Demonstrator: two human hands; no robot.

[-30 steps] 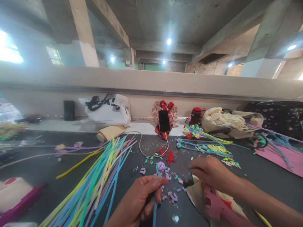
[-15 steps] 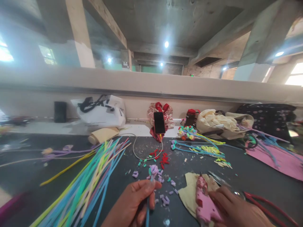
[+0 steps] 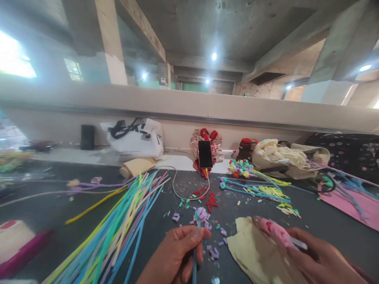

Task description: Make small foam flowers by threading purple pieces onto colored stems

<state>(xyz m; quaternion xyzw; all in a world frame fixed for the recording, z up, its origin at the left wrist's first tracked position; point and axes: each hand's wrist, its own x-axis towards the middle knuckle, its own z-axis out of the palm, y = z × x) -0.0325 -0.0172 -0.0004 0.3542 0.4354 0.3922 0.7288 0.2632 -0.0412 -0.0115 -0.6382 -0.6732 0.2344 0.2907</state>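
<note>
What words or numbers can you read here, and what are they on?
None read clearly.
White bag: black print, folded and blurred, unreadable.
Dark panel on the far column: pale marks, too small to read.
Green light far back: too small to tell if it's a sign.

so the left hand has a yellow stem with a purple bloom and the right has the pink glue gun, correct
Not quite: the head view shows a blue stem in the left hand, not yellow. The purple bloom and the glue gun in the right hand are correct.
</note>
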